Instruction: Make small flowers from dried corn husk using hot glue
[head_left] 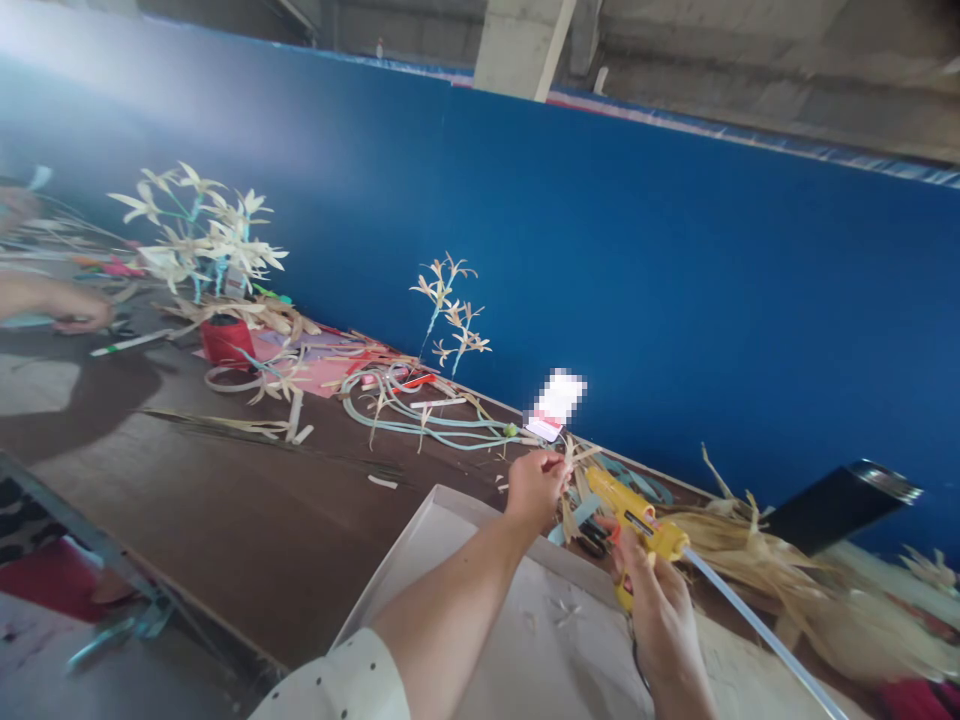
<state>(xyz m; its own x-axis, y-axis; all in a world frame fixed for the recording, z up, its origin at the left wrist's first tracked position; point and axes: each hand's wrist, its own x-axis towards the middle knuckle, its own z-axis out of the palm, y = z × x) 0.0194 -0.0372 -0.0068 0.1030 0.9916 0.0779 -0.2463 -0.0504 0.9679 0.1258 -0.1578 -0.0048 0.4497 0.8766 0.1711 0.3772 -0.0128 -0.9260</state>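
My right hand (664, 610) is wrapped around the handle of a yellow hot glue gun (634, 512), with a long clear glue stick (757, 620) trailing from its back end. The gun's nozzle points left, close to my left hand (534, 490). That hand is closed in a pinch on a small pale flower of dried husk (576, 456); its stem is hidden by the fingers. Both hands are above the far edge of a shallow white box lid (457, 505), in which a faint flower-shaped mark or piece (566, 610) shows.
Left along the blue partition (675, 250) stand husk flowers (217, 240), a red tape roll (227, 342) and coiled pale-green tubing (450, 440). A phone (551, 425) leans behind my left hand. To the right lie dried husks (750, 550) and a black flask (840, 505). Another person's hand (82, 305) is far left.
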